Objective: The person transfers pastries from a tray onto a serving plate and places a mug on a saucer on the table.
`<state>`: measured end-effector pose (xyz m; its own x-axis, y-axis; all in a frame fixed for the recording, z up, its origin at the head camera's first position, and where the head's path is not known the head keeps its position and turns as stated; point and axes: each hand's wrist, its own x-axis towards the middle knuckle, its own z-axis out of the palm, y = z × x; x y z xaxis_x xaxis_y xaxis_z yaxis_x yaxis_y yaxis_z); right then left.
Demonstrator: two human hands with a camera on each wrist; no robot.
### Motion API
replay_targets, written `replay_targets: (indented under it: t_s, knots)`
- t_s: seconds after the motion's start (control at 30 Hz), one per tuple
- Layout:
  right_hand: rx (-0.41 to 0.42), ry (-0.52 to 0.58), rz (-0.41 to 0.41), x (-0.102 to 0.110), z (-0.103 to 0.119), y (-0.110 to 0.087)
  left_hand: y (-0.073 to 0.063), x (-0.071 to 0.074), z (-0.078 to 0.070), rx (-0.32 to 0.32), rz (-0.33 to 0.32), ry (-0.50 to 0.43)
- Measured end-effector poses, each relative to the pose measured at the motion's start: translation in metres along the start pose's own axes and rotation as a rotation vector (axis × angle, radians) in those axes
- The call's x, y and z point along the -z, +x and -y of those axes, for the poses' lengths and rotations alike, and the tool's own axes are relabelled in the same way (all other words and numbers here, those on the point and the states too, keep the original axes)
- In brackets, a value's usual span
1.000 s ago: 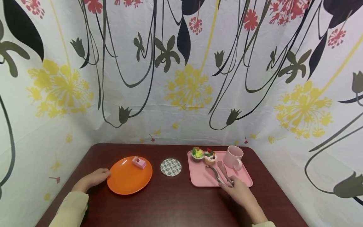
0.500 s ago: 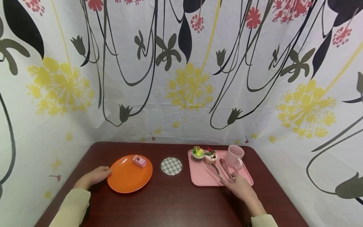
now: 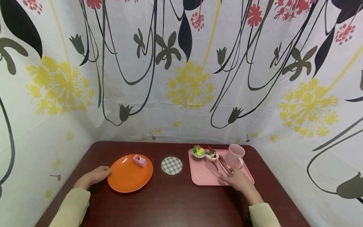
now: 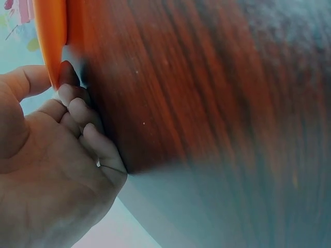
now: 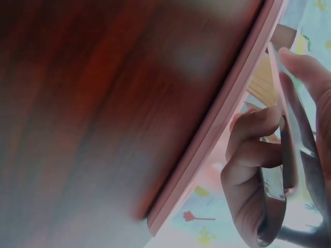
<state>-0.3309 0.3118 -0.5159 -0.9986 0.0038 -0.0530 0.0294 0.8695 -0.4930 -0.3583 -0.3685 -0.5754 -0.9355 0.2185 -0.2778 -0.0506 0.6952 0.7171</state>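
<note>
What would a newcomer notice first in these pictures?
The bright orange plate, at the left of the table, probably catches the eye first, the left hand pinching its rim. Next may come the pink tray at the right, where the right hand holds metal tongs near a pink mug. Behind hangs a flowered cloth.

Round checked coaster (image 3: 171,165), flat on dark wood table (image 3: 170,201). Pink mug (image 3: 234,154) upright at far right of pink tray (image 3: 202,177), near two cupcakes (image 3: 211,156); seem fruit-topped, too small to be sure. Behind, flower-printed cloth (image 3: 158,119).

The plate (image 3: 127,176) lay left of the coaster (image 3: 171,165), the tray (image 3: 199,176) right. A mug (image 3: 233,156) stood on the tray.
</note>
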Motion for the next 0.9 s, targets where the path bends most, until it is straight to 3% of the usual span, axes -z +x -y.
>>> replay_targets:
  t_s: [0.07,0.2,0.3,0.4,0.53,0.73,0.9]
  knots:
    - [0.004,0.002,0.008,0.0,0.0,0.003,-0.011,0.001,-0.015,-0.02,0.002,0.006]
    - [0.018,0.015,0.019,-0.001,0.001,0.009,-0.033,-0.001,-0.05,-0.003,-0.024,0.027]
    - [0.034,0.022,0.015,0.001,0.003,0.015,-0.04,-0.001,-0.062,0.025,-0.037,0.031]
    - [0.051,0.017,0.004,0.003,0.003,0.021,-0.036,0.004,-0.056,-0.016,-0.013,0.048]
    - [0.065,0.0,0.002,0.005,0.003,0.029,-0.022,0.009,-0.036,-0.068,0.021,0.047]
    - [0.061,-0.016,0.028,0.007,0.008,0.035,0.007,0.004,0.002,0.011,0.0,0.021]
    - [0.056,-0.011,0.043,0.002,0.005,0.038,0.004,0.001,0.006,-0.003,0.002,0.013]
